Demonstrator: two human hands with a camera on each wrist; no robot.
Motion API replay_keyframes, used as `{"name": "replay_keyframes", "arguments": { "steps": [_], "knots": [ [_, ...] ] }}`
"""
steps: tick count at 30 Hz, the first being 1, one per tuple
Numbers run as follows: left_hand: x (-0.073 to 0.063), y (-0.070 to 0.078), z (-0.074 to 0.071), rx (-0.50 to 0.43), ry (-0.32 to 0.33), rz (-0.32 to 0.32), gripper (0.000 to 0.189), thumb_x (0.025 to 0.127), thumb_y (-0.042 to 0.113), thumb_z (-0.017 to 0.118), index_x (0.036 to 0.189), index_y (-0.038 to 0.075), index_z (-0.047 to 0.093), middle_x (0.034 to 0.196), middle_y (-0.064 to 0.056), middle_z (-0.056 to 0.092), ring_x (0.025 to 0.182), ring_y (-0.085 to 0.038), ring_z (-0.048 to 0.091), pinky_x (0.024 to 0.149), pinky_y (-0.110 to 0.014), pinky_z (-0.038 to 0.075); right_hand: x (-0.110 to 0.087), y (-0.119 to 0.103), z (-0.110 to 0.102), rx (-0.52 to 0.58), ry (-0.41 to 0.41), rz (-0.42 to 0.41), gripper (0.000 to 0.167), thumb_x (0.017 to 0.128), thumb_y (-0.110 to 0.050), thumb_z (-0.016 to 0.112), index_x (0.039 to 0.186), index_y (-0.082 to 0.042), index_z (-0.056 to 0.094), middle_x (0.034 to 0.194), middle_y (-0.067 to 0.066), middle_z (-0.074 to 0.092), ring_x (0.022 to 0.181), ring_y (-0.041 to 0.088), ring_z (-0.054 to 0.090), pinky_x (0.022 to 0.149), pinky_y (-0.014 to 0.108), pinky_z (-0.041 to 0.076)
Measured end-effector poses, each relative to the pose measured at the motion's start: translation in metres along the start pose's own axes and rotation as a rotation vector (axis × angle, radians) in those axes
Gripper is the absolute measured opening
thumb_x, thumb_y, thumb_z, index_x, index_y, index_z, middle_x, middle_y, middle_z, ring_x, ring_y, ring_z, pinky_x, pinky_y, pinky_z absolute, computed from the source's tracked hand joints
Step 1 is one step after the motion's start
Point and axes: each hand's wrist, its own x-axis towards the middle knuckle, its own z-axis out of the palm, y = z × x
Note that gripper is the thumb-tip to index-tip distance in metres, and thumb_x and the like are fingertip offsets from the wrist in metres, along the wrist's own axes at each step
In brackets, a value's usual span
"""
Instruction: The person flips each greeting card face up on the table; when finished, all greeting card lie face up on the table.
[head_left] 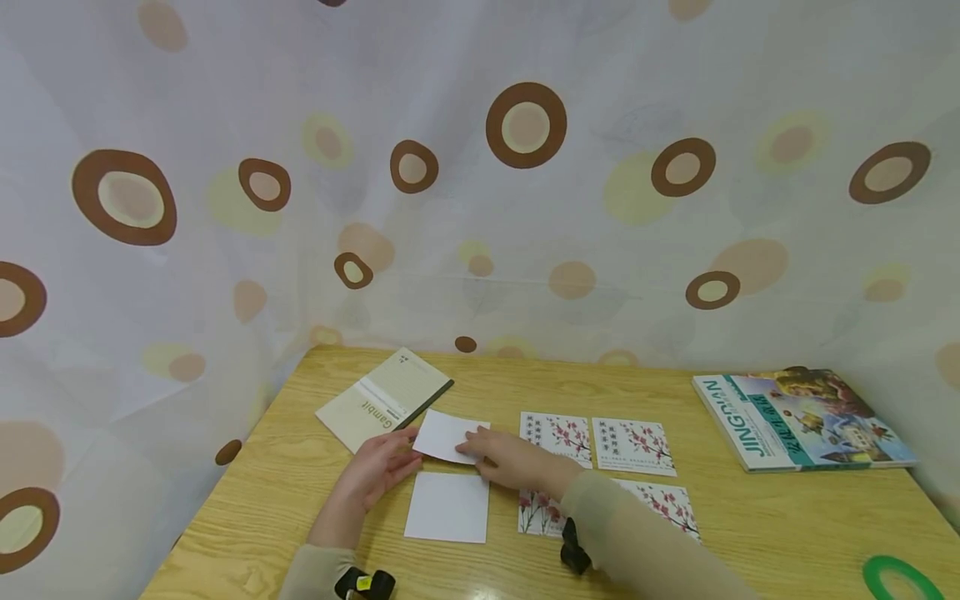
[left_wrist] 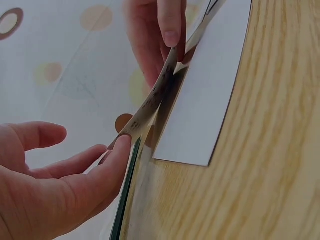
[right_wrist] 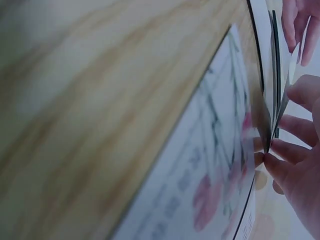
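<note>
My left hand [head_left: 378,467] pinches the left edge of a white card [head_left: 446,437], blank on its upper face, just above the wood table [head_left: 255,508]. In the left wrist view, dark printing shows on the card's underside, and it bends between both hands. The right hand [head_left: 517,461] grips the card's other side, fingertips over its upper face. Nearer me, a second white square card [head_left: 446,507] lies flat with its blank face up. Beneath the right forearm lie cards with pink blossoms, one printed card [right_wrist: 200,175] filling much of the right wrist view.
A notebook [head_left: 386,396] marked Gambit lies behind the left hand. Two blossom cards, one a printed card [head_left: 633,446], sit back right of the hands. Farther right is a colourful book [head_left: 802,421]. A green ring [head_left: 900,575] lies at front right. A dotted curtain [head_left: 480,208] hangs behind.
</note>
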Motion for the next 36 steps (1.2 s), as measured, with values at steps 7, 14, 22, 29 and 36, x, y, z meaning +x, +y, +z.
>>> {"name": "replay_keyframes", "arguments": {
  "steps": [7,14,22,29,36],
  "knots": [
    [-0.001,-0.001,-0.001,-0.001,-0.010,0.000,0.045,0.104,0.011,0.041,0.143,-0.013,0.040,0.151,-0.031,0.033,0.106,-0.021,0.058,0.101,-0.036,0.053,-0.004,0.002,0.000,-0.030,0.004,-0.008,0.037,0.103,-0.010,0.047,0.139,-0.009,0.057,0.148,0.019,0.049,0.140,0.037,0.042,0.115,0.048,0.037],
    [-0.001,-0.002,0.001,-0.004,0.032,-0.021,0.043,0.103,0.009,0.042,0.142,-0.010,0.044,0.142,-0.026,0.042,0.101,-0.018,0.059,0.096,-0.030,0.055,-0.006,0.000,-0.002,-0.035,0.027,-0.007,0.036,0.105,-0.010,0.044,0.138,-0.010,0.057,0.147,0.017,0.051,0.139,0.035,0.044,0.114,0.047,0.038],
    [-0.001,-0.002,0.001,-0.004,0.061,0.001,0.042,0.102,0.009,0.044,0.140,-0.009,0.047,0.143,-0.023,0.042,0.098,-0.017,0.060,0.088,-0.024,0.054,-0.007,0.003,-0.004,-0.047,0.133,-0.089,0.029,0.103,-0.009,0.050,0.129,-0.010,0.064,0.133,0.009,0.064,0.131,0.028,0.054,0.110,0.040,0.044],
    [-0.003,-0.001,0.000,0.016,0.058,0.013,0.043,0.103,0.011,0.043,0.142,-0.006,0.046,0.143,-0.022,0.043,0.098,-0.015,0.061,0.087,-0.023,0.054,-0.008,0.002,-0.006,-0.008,0.161,-0.049,0.029,0.103,-0.014,0.051,0.129,-0.013,0.065,0.130,0.003,0.067,0.125,0.020,0.059,0.107,0.035,0.048],
    [-0.002,-0.003,-0.001,0.013,0.059,0.019,0.043,0.103,0.011,0.043,0.143,-0.001,0.048,0.139,-0.017,0.045,0.102,-0.018,0.062,0.086,-0.024,0.053,-0.011,0.001,-0.009,0.010,0.200,-0.033,0.030,0.105,-0.015,0.047,0.130,-0.013,0.064,0.130,0.004,0.067,0.122,0.021,0.062,0.104,0.036,0.050]
  ]
}}
